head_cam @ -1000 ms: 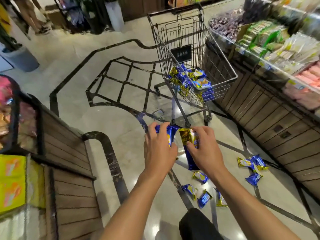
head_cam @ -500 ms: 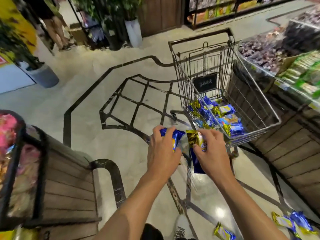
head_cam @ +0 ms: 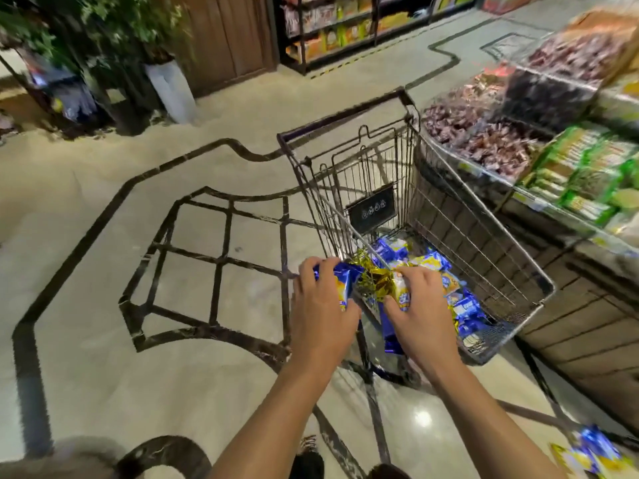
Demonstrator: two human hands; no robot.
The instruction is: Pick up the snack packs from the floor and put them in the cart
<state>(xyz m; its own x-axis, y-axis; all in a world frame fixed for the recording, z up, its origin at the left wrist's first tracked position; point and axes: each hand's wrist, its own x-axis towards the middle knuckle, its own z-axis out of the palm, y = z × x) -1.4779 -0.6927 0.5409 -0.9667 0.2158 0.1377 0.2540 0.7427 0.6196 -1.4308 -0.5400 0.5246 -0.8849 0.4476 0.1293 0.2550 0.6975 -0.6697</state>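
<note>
Hands full, I hold both just short of the cart's (head_cam: 518,261) near rim: my left hand (head_cam: 321,305) curls round one blue snack pack (head_cam: 345,281), my right hand (head_cam: 422,312) grips a gold-ended bundle (head_cam: 375,283) (I cannot count it). The basket lies ahead and to the right, nearer my right hand, its long axis running away from me. Inside sits a pile of packs (head_cam: 449,288), too jumbled to number; two or three blurred packs on the floor (head_cam: 594,451) lie at lower right.

Both hands (head_cam: 373,305) with gripped snack packs (head_cam: 366,283) moved forward, now at near rim of cart (head_cam: 484,243).
</note>
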